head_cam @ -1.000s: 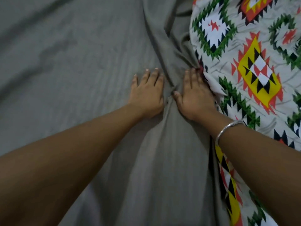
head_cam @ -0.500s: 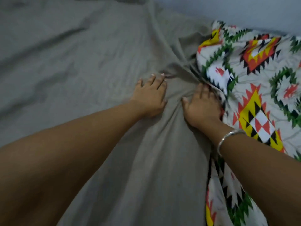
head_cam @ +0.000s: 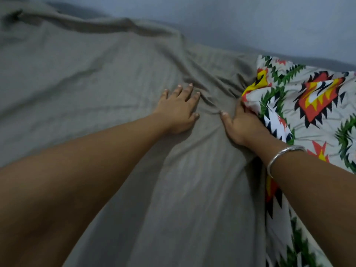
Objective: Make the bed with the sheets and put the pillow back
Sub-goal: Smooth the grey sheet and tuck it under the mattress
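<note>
— Where do we stand with the bed?

— The grey sheet (head_cam: 96, 83) fills most of what we see and reaches up to the wall (head_cam: 250, 20). A long ridge (head_cam: 115, 24) is bunched along its far edge. On our right the patterned cloth (head_cam: 317, 116) lies over it, its near edge rumpled. No pillow is in view.

— And our hands?

— Both are on the grey sheet, near each other but apart. Our left hand (head_cam: 178, 110) lies palm down, fingers straight and spread. Our right hand (head_cam: 242, 126) is flat too, thumb out wide. Its fingers run straight along the patterned cloth's edge, and the outer ones are hidden beneath it.

— So we are smoothing?

— We judge so, and early in the task. Between the hands a fan of creases (head_cam: 210, 101) runs off toward the wall. To do it well we press with whole palms, not fingertips. We slide outward and away from us, so the slack travels to the far edge instead of piling up between the hands.

— What could spoil it?

— Our right hand may drag the patterned cloth along and wrinkle it further, so we had better lift that edge clear first. Thin cloth like this likely follows the skin, so long, light strokes should serve us best. The bangle (head_cam: 279, 157) on our right wrist could also catch a fold.
</note>
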Demonstrator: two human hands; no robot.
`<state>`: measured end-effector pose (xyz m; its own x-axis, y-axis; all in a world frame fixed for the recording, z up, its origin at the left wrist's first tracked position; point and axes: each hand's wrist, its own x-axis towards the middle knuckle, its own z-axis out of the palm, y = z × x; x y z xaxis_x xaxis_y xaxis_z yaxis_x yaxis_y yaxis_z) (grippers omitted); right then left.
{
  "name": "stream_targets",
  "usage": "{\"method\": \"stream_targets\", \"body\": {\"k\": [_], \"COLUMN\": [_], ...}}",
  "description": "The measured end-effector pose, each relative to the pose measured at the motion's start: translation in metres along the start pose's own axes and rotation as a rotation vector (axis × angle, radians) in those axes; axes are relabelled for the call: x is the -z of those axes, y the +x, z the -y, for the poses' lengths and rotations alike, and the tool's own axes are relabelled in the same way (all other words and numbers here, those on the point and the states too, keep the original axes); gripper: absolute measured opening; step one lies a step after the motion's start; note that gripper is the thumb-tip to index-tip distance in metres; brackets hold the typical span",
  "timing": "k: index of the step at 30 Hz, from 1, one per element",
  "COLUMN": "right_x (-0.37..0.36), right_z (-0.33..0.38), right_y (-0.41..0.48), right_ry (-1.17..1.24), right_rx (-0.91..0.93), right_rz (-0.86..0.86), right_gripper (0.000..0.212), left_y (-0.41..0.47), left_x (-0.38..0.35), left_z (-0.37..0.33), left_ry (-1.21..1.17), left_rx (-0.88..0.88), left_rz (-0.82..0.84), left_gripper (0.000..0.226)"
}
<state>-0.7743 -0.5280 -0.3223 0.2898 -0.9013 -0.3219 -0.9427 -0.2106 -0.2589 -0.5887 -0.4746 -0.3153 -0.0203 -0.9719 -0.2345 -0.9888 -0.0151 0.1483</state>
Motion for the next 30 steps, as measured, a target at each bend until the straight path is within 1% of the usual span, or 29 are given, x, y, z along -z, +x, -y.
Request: {"method": "stream_targets", "body": {"k": [2, 3, 4, 5, 6, 7, 8, 9, 11, 14, 16, 17, 18, 19, 20, 21, 22, 23, 24, 27, 28, 30], "right_x": [0.008, 0.010, 0.012, 0.011, 0.011, 0.008, 0.006, 0.004, 0.004, 0.015, 0.025, 0.030, 0.035, 0.037, 0.037, 0.034, 0.030, 0.025, 0.023, 0.031, 0.036, 0.042], "right_z": [0.010, 0.017, 0.025, 0.029, 0.031, 0.027, 0.021, 0.012, -0.004, -0.011, -0.004, 0.000, 0.006, 0.011, 0.018, 0.025, 0.030, 0.035, 0.036, 0.031, 0.030, 0.035], "right_y": [0.009, 0.017, 0.026, 0.037, 0.048, 0.062, 0.074, 0.085, 0.104, 0.116, 0.121, 0.122, 0.121, 0.121, 0.119, 0.118, 0.118, 0.121, 0.125, 0.154, 0.162, 0.169], "right_ry": [0.001, -0.019, -0.057, -0.116, -0.186, -0.246, -0.287, -0.299, -0.237, -0.144, -0.148, -0.156, -0.187, -0.229, -0.274, -0.309, -0.332, -0.338, -0.337, -0.327, -0.350, -0.419], "right_rx": [-0.035, -0.005, 0.078, 0.202, 0.316, 0.384, 0.395, 0.364, 0.231, 0.009, -0.083, -0.114, -0.104, -0.027, 0.114, 0.283, 0.417, 0.452, 0.397, 0.147, 0.103, 0.073], "right_rz": [-0.077, -0.154, -0.221, -0.247, -0.222, -0.159, -0.089, -0.050, -0.061, -0.051, -0.053, -0.089, -0.163, -0.263, -0.328, -0.328, -0.264, -0.172, -0.095, -0.020, -0.002, 0.013], "right_gripper": [0.075, 0.072, 0.068, 0.065, 0.062, 0.061, 0.061, 0.064, 0.070, 0.069, 0.069, 0.068, 0.067, 0.065, 0.063, 0.061, 0.060, 0.059, 0.060, 0.064, 0.066, 0.066], "left_y": [0.016, 0.025, 0.034, 0.043, 0.051, 0.058, 0.064, 0.068, 0.075, 0.087, 0.093, 0.096, 0.098, 0.101, 0.103, 0.106, 0.110, 0.113, 0.116, 0.127, 0.132, 0.138], "left_x": [0.006, 0.009, 0.011, 0.012, 0.011, 0.009, 0.006, 0.003, 0.000, 0.006, 0.012, 0.014, 0.016, 0.018, 0.019, 0.020, 0.020, 0.021, 0.021, 0.023, 0.024, 0.025], "left_z": [0.001, 0.001, 0.001, 0.001, 0.000, -0.002, -0.003, -0.005, -0.008, -0.009, -0.009, -0.008, -0.005, 0.000, 0.006, 0.013, 0.020, 0.027, 0.032, 0.037, 0.036, 0.035], "left_ry": [-0.036, -0.047, -0.043, -0.024, 0.007, 0.038, 0.062, 0.074, 0.076, 0.084, 0.084, 0.075, 0.061, 0.040, 0.017, 0.005, 0.016, 0.043, 0.071, 0.110, 0.107, 0.083], "left_rx": [0.007, 0.013, 0.013, 0.005, -0.008, -0.020, -0.027, -0.029, -0.025, -0.057, -0.096, -0.109, -0.109, -0.094, -0.072, -0.058, -0.061, -0.074, -0.086, -0.062, -0.048, -0.027], "left_rz": [-0.011, -0.014, -0.013, -0.009, 0.001, 0.008, 0.007, -0.004, -0.029, -0.008, 0.014, 0.010, -0.007, -0.037, -0.063, -0.073, -0.063, -0.042, -0.021, 0.000, 0.008, 0.014], "left_gripper": [0.065, 0.066, 0.066, 0.066, 0.065, 0.064, 0.064, 0.063, 0.064, 0.069, 0.070, 0.070, 0.069, 0.068, 0.068, 0.068, 0.070, 0.073, 0.076, 0.092, 0.094, 0.091]}}
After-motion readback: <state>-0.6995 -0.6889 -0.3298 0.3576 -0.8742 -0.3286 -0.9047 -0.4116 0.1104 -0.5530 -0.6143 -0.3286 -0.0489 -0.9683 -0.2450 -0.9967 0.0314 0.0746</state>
